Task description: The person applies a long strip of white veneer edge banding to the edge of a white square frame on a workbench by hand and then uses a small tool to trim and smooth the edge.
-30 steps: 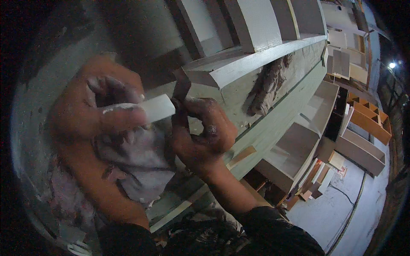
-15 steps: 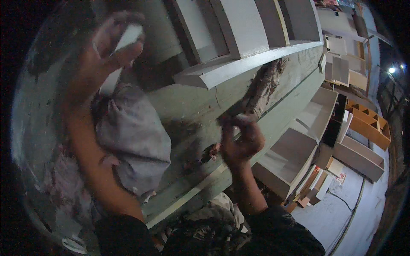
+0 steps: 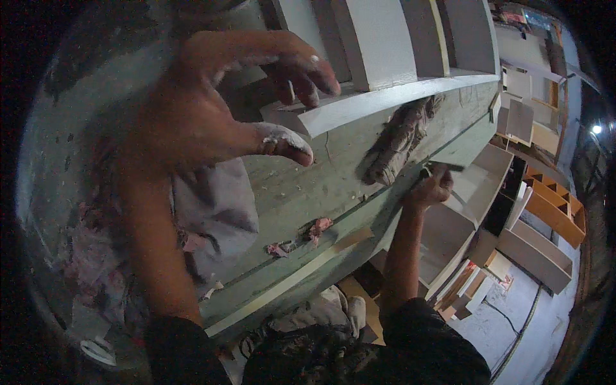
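Observation:
My left hand [image 3: 212,115], fingers spread and curved, hovers by the near corner of a white compartmented wooden unit [image 3: 385,99]. White dust coats its thumb and fingertips, and I see nothing held in it. Out to the right, my right hand [image 3: 432,188] is closed on a small flat grey-green strip [image 3: 447,165] at the edge of the green worktable [image 3: 295,186]. A crumpled brown cloth [image 3: 401,141] lies on the table between the unit and my right hand. Below my left hand is a grey cloth bundle [image 3: 218,218].
Pink scraps [image 3: 317,229] lie near a pale strip [image 3: 295,279] along the table's near edge. White drawer boxes [image 3: 478,183] and an orange divided tray [image 3: 557,202] stand beyond the right edge. More crumpled pink material [image 3: 96,269] sits at the left.
My left hand has moved right toward the unit, and the white strip it held is out of sight. My right hand has moved right, away from the brown cloth.

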A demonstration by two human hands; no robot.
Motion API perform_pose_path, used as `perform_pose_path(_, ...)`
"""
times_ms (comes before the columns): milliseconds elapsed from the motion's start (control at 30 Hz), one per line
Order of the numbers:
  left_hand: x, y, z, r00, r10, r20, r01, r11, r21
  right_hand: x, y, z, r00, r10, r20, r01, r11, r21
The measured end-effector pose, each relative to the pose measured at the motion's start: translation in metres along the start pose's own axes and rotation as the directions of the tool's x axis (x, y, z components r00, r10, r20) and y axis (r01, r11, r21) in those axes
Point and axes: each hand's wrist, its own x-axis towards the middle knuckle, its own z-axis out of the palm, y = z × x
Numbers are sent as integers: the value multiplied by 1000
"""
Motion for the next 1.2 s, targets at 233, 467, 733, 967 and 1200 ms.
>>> perform_pose_path(233,1,-6,7,1000,-23,-20,22,998,-67,8,11,-2,990,143,-10,-142,986,87)
perform_pose_path(467,-10,-3,2,977,-208,-50,189,948,-255,5,17,-9,991,120,52,-126,984,125)
perform_pose_path(733,-6,21,9,982,-159,-103,180,953,243,8,8,-10,988,130,89,-144,972,185)
perform_pose_path(967,16,58,41,987,-50,-156,149,664,733,13,15,-4,983,173,56,-181,963,202)
perform_pose_path(1200,7,68,78,957,-53,-284,274,484,831,21,12,-10,983,180,32,-182,980,81)
